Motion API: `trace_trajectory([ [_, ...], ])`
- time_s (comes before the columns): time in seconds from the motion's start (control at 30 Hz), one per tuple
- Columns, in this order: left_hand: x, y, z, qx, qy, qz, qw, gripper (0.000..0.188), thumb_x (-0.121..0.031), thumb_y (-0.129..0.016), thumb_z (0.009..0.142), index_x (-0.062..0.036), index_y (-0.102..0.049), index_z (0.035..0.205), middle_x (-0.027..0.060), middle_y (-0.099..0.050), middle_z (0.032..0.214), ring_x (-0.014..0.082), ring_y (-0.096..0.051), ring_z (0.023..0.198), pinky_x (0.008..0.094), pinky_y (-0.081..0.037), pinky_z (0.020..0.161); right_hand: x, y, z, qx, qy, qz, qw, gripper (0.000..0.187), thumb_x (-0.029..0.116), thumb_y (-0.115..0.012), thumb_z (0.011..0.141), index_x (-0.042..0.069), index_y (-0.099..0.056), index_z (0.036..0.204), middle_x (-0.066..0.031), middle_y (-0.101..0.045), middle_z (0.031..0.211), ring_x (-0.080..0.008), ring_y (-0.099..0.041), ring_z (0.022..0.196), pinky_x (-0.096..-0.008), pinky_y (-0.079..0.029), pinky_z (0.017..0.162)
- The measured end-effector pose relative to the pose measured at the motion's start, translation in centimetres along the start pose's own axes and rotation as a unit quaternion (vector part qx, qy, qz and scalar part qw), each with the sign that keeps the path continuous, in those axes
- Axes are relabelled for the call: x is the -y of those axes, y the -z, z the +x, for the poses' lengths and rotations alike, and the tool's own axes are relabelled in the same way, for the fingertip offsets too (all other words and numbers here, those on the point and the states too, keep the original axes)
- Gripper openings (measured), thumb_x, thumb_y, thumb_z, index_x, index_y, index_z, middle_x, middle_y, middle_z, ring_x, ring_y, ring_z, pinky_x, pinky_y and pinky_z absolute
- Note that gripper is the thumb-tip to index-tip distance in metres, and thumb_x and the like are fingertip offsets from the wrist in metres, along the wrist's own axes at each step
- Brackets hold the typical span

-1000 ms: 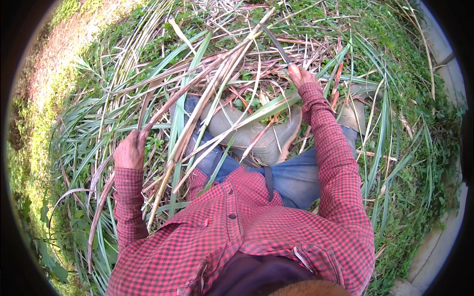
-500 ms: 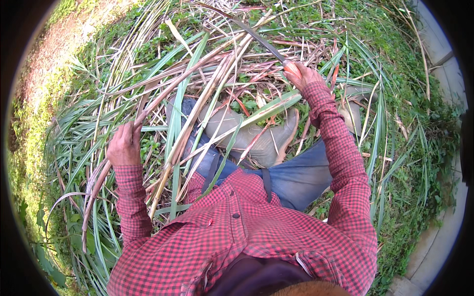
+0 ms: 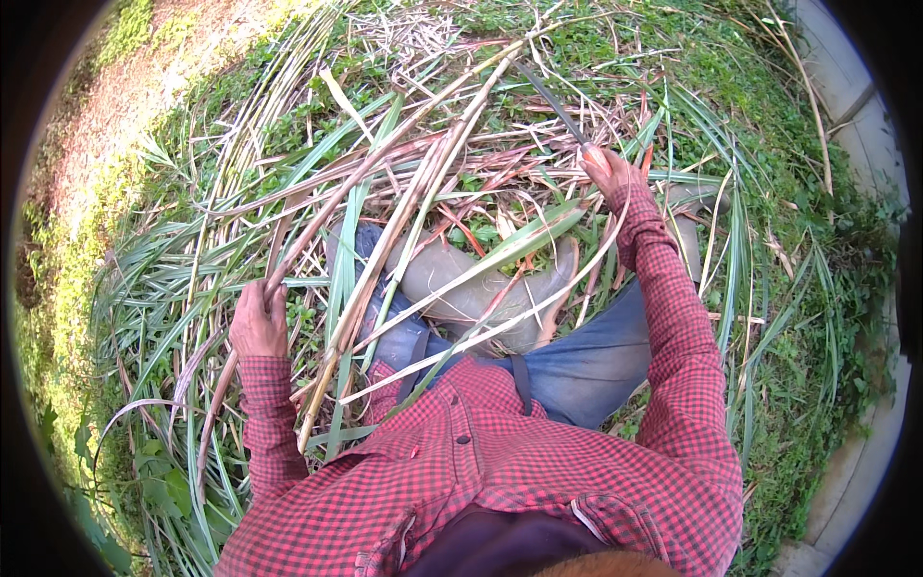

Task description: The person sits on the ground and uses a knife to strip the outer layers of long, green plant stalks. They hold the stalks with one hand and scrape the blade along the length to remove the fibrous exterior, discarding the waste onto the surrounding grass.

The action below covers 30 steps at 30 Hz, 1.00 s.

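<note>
Red-and-black checked sleeves lead down to two busy hands. At nine o'clock in the view, the left hand (image 3: 260, 322) has its fingers curled shut around a long brown stalk (image 3: 361, 174), which slants up toward half past twelve, its lower end trailing toward eight. At two o'clock, the right hand (image 3: 611, 173) has its fingers closed around the orange handle of a knife (image 3: 553, 104); the dark blade points toward eleven, its tip near the far end of the stalk. Whether blade and stalk touch cannot be told.

The work looks partway along. Dry, reddish scraps (image 3: 500, 154) lie thick around twelve and one o'clock, and a sheaf of pale stalks (image 3: 252, 144) is laid out toward ten and eleven, which suggests a good deal is already down. Yet the stalk in the left hand is long and seems uncut along its visible length, so it appears unfinished. More long pale stalks (image 3: 409, 212) cross the blue trousers (image 3: 591, 351) from seven o'clock up to twelve, beside a broad green leaf (image 3: 529, 234) lying over a grey-green boot (image 3: 447, 279); these look untrimmed too. How much remains beyond them is unclear in the tangle.
</note>
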State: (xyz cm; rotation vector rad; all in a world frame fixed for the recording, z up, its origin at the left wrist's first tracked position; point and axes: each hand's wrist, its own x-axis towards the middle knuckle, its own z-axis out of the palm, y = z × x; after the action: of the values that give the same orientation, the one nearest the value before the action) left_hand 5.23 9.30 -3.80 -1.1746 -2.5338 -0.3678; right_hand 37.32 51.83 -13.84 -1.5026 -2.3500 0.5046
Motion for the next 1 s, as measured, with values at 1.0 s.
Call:
trace_trajectory([
  [1.0,-2.8,1.9,-0.3,-0.072,-0.104,0.099,0.987,0.02,-0.029,-0.061,0.08,-0.0112,-0.059,0.09,0.0052,-0.059,0.08,0.0253,-0.058,0.066,0.0348,-0.046,0.055,7.3,1.3,-9.2,0.094,0.068,-0.009,0.993,0.056,0.054,-0.05,0.081,0.02,-0.045,0.125,-0.0172,-0.063,0.092,-0.0352,-0.061,0.084,-0.0441,-0.049,0.073],
])
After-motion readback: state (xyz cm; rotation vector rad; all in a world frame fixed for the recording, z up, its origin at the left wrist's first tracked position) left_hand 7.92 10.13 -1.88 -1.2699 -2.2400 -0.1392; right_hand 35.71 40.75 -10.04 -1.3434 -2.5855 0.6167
